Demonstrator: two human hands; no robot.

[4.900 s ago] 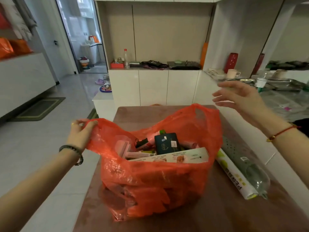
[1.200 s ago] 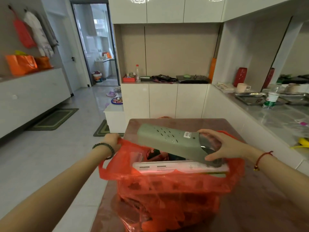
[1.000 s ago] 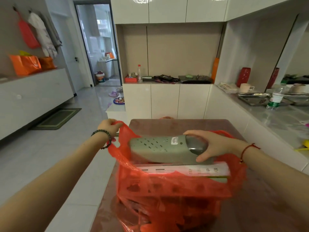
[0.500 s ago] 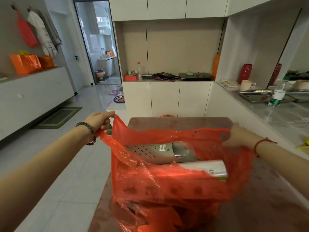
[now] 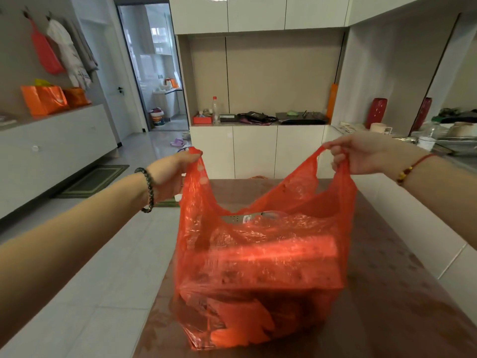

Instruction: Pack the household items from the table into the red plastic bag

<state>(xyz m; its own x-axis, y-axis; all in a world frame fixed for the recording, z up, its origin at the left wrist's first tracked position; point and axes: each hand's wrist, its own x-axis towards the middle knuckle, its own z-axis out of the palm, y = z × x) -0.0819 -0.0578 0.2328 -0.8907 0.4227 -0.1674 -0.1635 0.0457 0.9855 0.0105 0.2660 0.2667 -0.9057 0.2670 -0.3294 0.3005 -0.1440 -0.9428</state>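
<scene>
head view: one red bag [image 5: 258,270] sits on the table [image 5: 392,293] at 6 o'clock. left hand [image 5: 173,174] grips its top at 10 o'clock, right hand [image 5: 361,153] at 2 o'clock. inside i count one grey thing [image 5: 238,218] and one long box [image 5: 278,250]. packing looks done; next, lift both sides evenly.

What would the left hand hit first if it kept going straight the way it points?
Past the red plastic bag handle it grips, the left hand points forward-right over floor; the white lower cabinets look first in line, though depth is unclear.
</scene>
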